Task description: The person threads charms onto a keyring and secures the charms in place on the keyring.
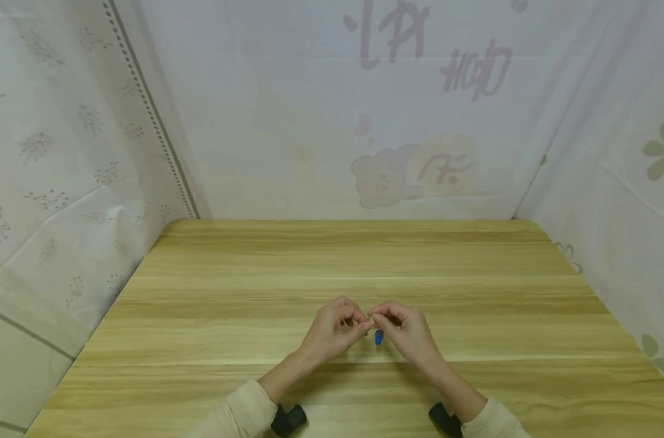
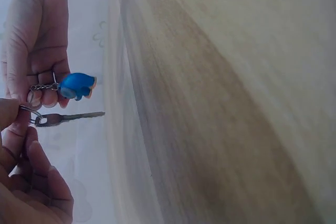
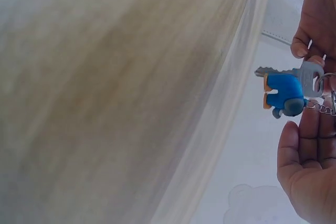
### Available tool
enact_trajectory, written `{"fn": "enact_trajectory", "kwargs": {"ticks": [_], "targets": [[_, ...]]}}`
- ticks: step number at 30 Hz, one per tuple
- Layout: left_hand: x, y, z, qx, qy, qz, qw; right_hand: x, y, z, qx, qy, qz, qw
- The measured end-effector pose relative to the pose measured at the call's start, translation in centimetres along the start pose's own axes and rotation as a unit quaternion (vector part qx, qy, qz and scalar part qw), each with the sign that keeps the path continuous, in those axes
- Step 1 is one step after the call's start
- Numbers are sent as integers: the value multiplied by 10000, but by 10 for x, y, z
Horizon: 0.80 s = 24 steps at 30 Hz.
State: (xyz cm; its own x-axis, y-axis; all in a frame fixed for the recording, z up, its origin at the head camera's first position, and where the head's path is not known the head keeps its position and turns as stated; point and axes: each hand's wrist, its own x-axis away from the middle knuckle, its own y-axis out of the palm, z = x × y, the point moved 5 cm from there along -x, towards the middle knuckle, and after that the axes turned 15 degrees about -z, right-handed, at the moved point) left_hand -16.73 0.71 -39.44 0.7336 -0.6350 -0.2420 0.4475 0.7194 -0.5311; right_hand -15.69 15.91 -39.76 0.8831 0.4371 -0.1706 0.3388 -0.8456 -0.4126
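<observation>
Wooden tabletop [image 1: 244, 274] spreads wide, its far edge [image 1: 343, 221] mid-frame; lower centre, left hand [image 1: 331, 331] and right hand [image 1: 410, 334] pinch a keyring [image 2: 33, 111], its key [image 3: 308, 76] and blue charm [image 1: 379, 339] hanging below their grip.

The person wears a long-sleeved top of pale cream, matte cloth, seen only as its two sleeves. The plain cream fabric left sleeve [image 1: 250, 404] ends in a thick, softly creased cuff partway along the forearm, and the plain cream fabric right sleeve [image 1: 495, 418] has a similar cuff. Near the left cuff shows a dark black, smooth, stubby cylindrical wrist device [image 1: 295, 420] with a rounded end; near the right cuff is a matching black, rounded wrist device [image 1: 442, 418], partly hidden by the forearm. Both forearms are bare beyond the cuffs
</observation>
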Motion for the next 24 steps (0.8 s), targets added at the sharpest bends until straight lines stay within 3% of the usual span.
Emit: {"fn": "enact_trajectory", "kwargs": {"ticks": [13,24], "targets": [[0,1,-1,-67,-211,47,9997,-1,2,-2,338,-411,2,9986],[0,3,-2,96,1,48,9999,1,1,0,-59,29,-66,10000]]}}
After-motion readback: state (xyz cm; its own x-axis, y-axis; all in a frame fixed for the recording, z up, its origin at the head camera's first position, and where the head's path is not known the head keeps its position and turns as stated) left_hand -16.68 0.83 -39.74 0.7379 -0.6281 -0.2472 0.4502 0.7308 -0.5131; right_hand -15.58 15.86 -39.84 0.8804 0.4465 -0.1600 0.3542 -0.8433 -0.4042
